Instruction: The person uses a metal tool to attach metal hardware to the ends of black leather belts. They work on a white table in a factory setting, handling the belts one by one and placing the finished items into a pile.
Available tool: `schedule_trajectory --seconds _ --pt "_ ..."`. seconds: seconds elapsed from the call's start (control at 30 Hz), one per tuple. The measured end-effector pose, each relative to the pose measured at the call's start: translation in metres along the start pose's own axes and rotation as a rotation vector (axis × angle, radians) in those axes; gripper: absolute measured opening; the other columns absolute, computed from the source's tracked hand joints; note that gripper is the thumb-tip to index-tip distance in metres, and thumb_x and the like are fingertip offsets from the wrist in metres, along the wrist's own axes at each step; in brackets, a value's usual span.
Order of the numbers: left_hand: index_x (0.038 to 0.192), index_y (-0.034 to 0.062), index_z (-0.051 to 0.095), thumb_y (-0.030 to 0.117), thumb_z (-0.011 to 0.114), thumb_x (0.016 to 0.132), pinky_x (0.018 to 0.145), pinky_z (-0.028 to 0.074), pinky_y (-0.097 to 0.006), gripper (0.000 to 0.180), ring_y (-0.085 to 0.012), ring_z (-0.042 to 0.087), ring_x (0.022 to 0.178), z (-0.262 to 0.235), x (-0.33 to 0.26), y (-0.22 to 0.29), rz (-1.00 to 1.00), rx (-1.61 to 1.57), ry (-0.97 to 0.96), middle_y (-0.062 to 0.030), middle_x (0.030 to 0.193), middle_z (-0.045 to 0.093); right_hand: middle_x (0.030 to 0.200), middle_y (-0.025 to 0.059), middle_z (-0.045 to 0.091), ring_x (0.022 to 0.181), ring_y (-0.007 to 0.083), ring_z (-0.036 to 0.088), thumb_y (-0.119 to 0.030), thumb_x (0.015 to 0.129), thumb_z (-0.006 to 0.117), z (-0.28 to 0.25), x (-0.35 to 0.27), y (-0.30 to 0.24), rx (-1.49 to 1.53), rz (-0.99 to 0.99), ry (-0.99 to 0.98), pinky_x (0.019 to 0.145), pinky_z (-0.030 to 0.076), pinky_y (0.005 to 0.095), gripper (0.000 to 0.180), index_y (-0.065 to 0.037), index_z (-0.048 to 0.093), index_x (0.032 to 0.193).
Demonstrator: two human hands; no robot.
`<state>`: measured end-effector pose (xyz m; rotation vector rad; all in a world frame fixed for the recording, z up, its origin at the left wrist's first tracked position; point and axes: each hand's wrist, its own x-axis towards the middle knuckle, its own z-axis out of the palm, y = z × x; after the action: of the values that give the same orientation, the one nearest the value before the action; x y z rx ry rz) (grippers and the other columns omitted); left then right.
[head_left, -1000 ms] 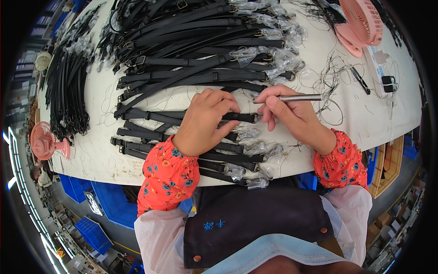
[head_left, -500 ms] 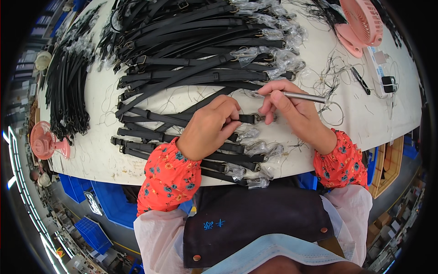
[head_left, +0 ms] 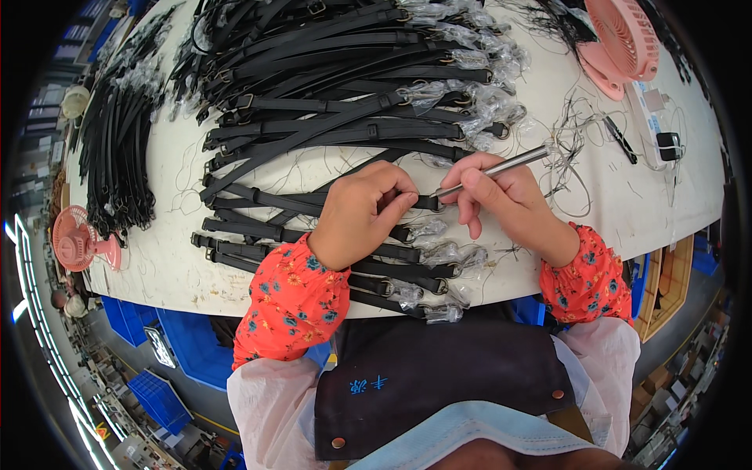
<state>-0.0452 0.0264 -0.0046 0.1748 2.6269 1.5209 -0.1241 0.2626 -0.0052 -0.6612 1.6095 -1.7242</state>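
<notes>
My left hand [head_left: 364,211] is closed in a pinch on a black strap [head_left: 425,202] close to its metal-ringed end. In my right hand [head_left: 501,196] is a silver pen-shaped metal tool [head_left: 513,162], held like a pencil and slanting up to the right. The tool's tip meets or nearly meets the strap's ringed end; I cannot tell if they touch. More black straps with buckles [head_left: 399,252] lie under and around my left hand. Clear plastic wrapping [head_left: 454,254] covers several of their ends.
A big heap of black straps [head_left: 313,70] spreads over the white table [head_left: 196,286], with another bundle [head_left: 117,164] at the left. Pink fans stand at the far right [head_left: 619,39] and left [head_left: 74,239]. A black pen [head_left: 620,139] lies near a white power strip [head_left: 646,117]. Loose threads [head_left: 572,133] lie about.
The silver tool has tilted: its tip is lower, at the strap's end, and its rear points higher. My left hand has shifted very slightly right, still pinching the strap.
</notes>
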Motion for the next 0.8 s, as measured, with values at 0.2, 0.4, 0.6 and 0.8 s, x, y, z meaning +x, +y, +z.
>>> schedule_trajectory --seconds 0.2,0.4,0.6,0.8 --pt "0.093 -0.0002 0.073 0.002 0.074 0.089 0.067 0.051 -0.025 0.005 -0.0113 0.062 0.073 -0.011 -0.001 -0.005 0.048 -0.085 -0.075 -0.0079 0.102 0.071 0.078 0.0043 0.066 0.061 0.0087 0.063 -0.027 0.11 0.05 0.002 0.0 0.0 -0.017 0.053 -0.056 0.057 0.048 0.0217 0.032 0.002 0.063 0.113" --pt "0.092 0.0001 0.074 0.002 0.074 0.088 0.069 0.052 -0.026 0.004 -0.0122 0.066 0.077 -0.014 -0.001 -0.002 0.026 -0.073 -0.127 -0.0091 0.108 0.07 0.078 0.0048 0.066 0.062 0.0091 0.064 -0.029 0.111 0.049 0.002 0.0 -0.003 -0.048 0.065 -0.072 0.056 0.048 0.022 0.034 0.002 0.062 0.115" --pt "0.091 0.0 0.074 0.002 0.074 0.089 0.069 0.052 -0.026 0.004 -0.0117 0.066 0.076 -0.013 -0.001 -0.003 0.028 -0.076 -0.131 -0.0093 0.109 0.069 0.078 0.0049 0.066 0.063 0.0093 0.064 -0.03 0.111 0.048 0.002 0.0 -0.004 -0.056 0.078 -0.077 0.057 0.048 0.0223 0.035 0.002 0.062 0.115" --pt "0.091 0.0002 0.073 0.002 0.074 0.089 0.07 0.052 -0.026 0.003 -0.0115 0.065 0.077 -0.014 -0.001 -0.002 0.023 -0.093 -0.133 -0.0096 0.108 0.069 0.078 0.0047 0.065 0.063 0.0092 0.064 -0.029 0.111 0.049 0.003 0.0 -0.005 -0.045 0.083 -0.074 0.057 0.048 0.0223 0.034 0.001 0.062 0.115"
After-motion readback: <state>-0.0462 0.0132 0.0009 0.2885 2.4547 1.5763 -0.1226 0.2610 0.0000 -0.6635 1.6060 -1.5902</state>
